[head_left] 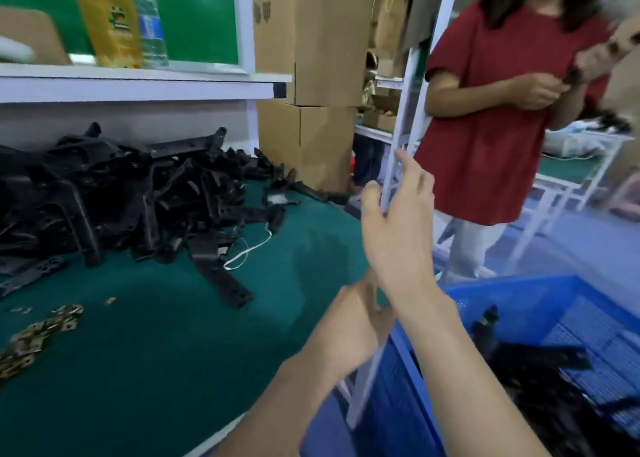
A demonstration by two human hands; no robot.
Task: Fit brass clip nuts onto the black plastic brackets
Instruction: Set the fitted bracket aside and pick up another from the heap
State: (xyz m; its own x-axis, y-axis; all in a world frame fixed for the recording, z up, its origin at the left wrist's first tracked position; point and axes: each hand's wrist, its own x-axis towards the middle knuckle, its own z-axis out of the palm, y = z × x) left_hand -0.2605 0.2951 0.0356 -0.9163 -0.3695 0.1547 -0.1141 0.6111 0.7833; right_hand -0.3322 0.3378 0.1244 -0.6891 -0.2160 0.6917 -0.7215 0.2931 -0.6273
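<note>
**Currently reaching between pieces, nothing being fitted**

Neither hand is visibly carrying a part. The right hand (398, 214) is hanging raised over the table's far edge, fingers spread apart and holding nothing. The left hand (349, 321) is lying blurred beneath the right forearm, and I cannot tell how its fingers are sitting.

By my judgement the work is sitting between pieces. The next move is calling for a reach back leftward, for one bracket from the tangled heap of black moulded plastic brackets (104, 193). It is also calling for one nut from the scatter of small brass clip nuts (34, 332) at the near left, well apart from both hands.

Both are resting on the dark green felt-covered table (173, 370), where a thin white cord loop (247, 250) is trailing from the heap. A blue perforated plastic crate (519, 283) is standing just beside the table, holding more black parts. Behind, brown cardboard boxes (311, 58) are standing stacked, and a person in a red shirt (491, 127) is handling something small.
</note>
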